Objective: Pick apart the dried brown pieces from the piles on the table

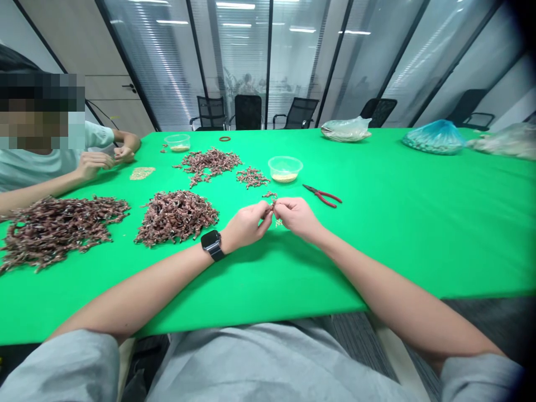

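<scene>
My left hand (247, 226), with a dark watch (213, 244) on its wrist, meets my right hand (299, 218) above the green cloth. Fingertips of both hands pinch a small reddish-brown piece (272, 205), mostly covered by the fingers. A few similar brown pieces (269, 195) lie just beyond, and small pale bits (278, 223) lie under my right fingers. Behind my hands stands a clear plastic tub (285, 160) with yellowish bits at its bottom. Red-handled pliers (325, 195) rest to the right of it. A small pile of brown pieces (252, 177) sits left of the tub.
Larger piles of brown pieces (178, 218) spread leftward, one (62, 226) near the left edge. A co-worker's hands (96, 164) are at the far left, by pale bits (142, 173) and another tub (177, 139). Plastic bags (434, 137) stand at the back right.
</scene>
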Demonstrator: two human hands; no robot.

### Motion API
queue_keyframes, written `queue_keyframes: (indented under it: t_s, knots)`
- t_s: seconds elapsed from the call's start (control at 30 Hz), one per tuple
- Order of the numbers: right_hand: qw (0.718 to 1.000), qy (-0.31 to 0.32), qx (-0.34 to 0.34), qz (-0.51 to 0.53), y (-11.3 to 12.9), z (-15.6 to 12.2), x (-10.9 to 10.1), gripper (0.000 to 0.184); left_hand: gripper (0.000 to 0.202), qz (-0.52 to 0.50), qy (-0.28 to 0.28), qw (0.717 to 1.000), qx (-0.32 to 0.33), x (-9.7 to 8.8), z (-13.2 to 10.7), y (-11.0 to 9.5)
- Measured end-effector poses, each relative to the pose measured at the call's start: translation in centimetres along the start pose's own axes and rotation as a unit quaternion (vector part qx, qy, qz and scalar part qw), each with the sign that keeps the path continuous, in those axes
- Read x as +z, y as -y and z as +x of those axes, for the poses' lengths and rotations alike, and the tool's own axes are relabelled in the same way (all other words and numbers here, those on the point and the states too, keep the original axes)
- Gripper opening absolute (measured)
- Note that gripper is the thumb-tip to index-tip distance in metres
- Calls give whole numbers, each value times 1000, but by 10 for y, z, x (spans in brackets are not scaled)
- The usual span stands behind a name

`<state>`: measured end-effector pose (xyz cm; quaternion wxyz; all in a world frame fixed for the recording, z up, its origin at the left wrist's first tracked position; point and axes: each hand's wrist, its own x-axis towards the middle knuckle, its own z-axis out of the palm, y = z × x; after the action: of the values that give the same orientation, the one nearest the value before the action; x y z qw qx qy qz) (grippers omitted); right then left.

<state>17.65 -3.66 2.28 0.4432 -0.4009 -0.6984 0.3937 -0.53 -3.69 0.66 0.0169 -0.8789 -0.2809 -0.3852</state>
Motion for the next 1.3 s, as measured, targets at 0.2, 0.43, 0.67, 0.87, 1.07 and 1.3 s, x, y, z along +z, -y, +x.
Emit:
queue_keyframes:
  t_s: [0.2, 0.43, 0.67, 0.87, 1.07, 1.3]
  knots:
    - [968, 35, 169, 185, 6, -2, 1, 16, 13, 27, 13, 999, 33, -1, 0, 3]
    - [973, 34, 161, 164, 10, 1, -1, 13, 9, -11, 8, 999, -30, 1, 1, 1]
    - [992, 48, 98, 59, 3, 4, -6, 20, 7, -43, 13, 997, -60, 1, 0, 0]
    - [963, 3, -135, -234, -5, 1, -12, 28, 7, -92, 4, 990, -110, 2, 0, -2]
    - [914, 21, -198, -353, -6, 0, -14, 23, 11, -106, 5, 985, -135, 3, 1, -4]
    - [859, 27, -229, -458, -11, 2, -16, 26, 12, -107, 26, 984, -138, 2, 0, -5]
